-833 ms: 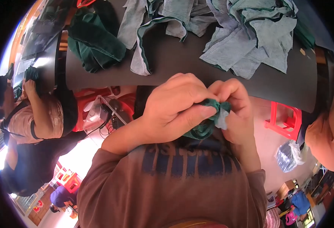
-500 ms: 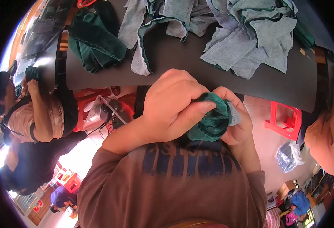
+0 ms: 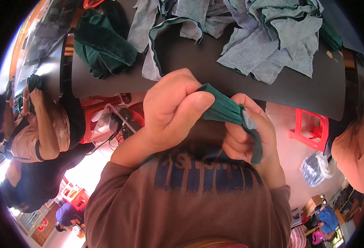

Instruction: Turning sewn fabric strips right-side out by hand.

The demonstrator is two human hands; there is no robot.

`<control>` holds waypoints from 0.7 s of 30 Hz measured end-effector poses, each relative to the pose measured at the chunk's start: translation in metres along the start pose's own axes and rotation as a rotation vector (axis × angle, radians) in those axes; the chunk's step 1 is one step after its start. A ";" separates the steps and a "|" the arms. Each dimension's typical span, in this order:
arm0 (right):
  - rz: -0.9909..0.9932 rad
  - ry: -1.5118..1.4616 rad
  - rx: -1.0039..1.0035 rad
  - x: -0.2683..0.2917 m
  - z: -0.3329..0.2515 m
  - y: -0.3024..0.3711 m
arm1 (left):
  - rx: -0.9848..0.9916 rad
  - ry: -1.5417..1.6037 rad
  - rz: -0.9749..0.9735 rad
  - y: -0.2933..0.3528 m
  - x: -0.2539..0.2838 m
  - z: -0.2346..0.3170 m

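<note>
A narrow piece of dark green velvety fabric (image 3: 225,106), with a bit of grey backing showing at one end, stretches between my two hands in front of my chest. My left hand (image 3: 171,109) pinches its upper left end between thumb and fingers. Around the other end, my right hand (image 3: 250,130) is closed, and a short green tail hangs down over the fingers. Both hands are just off the near edge of the dark table (image 3: 190,62). What lies inside the right fist is hidden.
Grey-backed green fabric strips (image 3: 273,45) are heaped at the table's far right. Bunched green fabric (image 3: 103,45) lies at the left. A red stool (image 3: 312,130) stands at right. At left, another person (image 3: 41,120) handles green fabric; someone's arm (image 3: 353,153) shows at right.
The green fabric was bunched between my hands; now it is drawn out into a narrow length. My left hand has moved slightly left, and the right hand has closed around the other end.
</note>
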State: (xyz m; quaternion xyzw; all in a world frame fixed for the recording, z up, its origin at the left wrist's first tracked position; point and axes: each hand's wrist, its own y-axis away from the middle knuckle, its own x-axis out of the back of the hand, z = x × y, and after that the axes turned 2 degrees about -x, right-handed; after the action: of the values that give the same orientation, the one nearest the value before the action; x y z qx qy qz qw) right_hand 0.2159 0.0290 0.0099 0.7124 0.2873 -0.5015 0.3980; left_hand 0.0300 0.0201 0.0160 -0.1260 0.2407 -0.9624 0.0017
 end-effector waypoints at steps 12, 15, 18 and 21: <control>0.176 0.528 -0.060 0.004 -0.009 0.015 | 0.662 0.654 0.152 0.007 0.010 0.002; 0.118 1.066 0.166 0.011 -0.010 0.008 | 0.588 0.634 0.002 0.001 0.003 0.011; 0.133 1.093 0.577 -0.005 0.000 -0.004 | 0.593 0.616 -0.267 -0.003 0.003 0.010; 0.196 1.193 0.600 -0.003 -0.001 -0.001 | 0.588 0.665 -0.318 0.001 0.003 0.001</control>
State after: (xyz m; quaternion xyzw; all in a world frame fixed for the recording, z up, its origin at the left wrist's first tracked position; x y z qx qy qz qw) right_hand 0.2151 0.0302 0.0126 0.9698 0.2401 -0.0417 -0.0002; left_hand 0.0275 0.0185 0.0170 0.1597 -0.0767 -0.9662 -0.1874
